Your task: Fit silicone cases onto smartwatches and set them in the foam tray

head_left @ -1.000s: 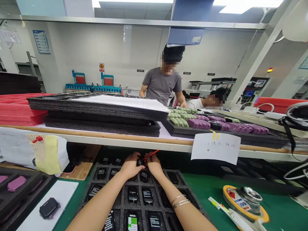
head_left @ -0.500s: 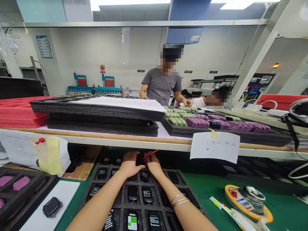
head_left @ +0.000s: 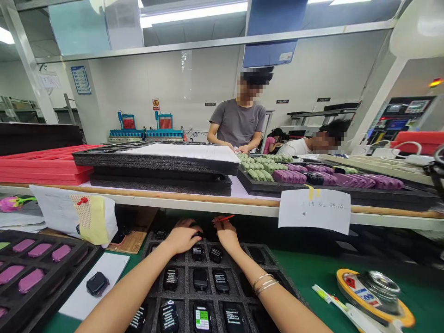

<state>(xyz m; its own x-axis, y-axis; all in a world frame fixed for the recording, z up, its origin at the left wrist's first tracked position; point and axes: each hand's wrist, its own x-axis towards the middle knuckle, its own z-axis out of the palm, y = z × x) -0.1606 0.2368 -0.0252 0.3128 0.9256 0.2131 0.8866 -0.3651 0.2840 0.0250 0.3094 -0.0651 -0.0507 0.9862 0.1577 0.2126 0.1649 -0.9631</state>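
Note:
A black foam tray [head_left: 187,282] lies before me, its cells holding several black smartwatch bodies [head_left: 200,279] with text on their screens; one screen [head_left: 201,319] shows green and white blocks. At the back row, my left hand [head_left: 182,237] has its thumb and fingers curled around a dark smartwatch, mostly hidden by the hand. To its right, my right hand [head_left: 225,232] pinches a thin red stick [head_left: 227,218], kind unclear, above the back of the tray. The two hands are apart.
A shelf edge [head_left: 194,203] hangs just above my hands. Left are a loose smartwatch [head_left: 97,283] on a white sheet and a tray of purple pieces [head_left: 30,280]. Right are a toothbrush [head_left: 329,299] and a tape roll with a jar [head_left: 376,291]. A co-worker [head_left: 239,122] stands opposite.
My hands have separated: the left stays over the back row with the smartwatch, the right has drawn away with the red stick. The view has shifted left. The co-worker's hands have come together.

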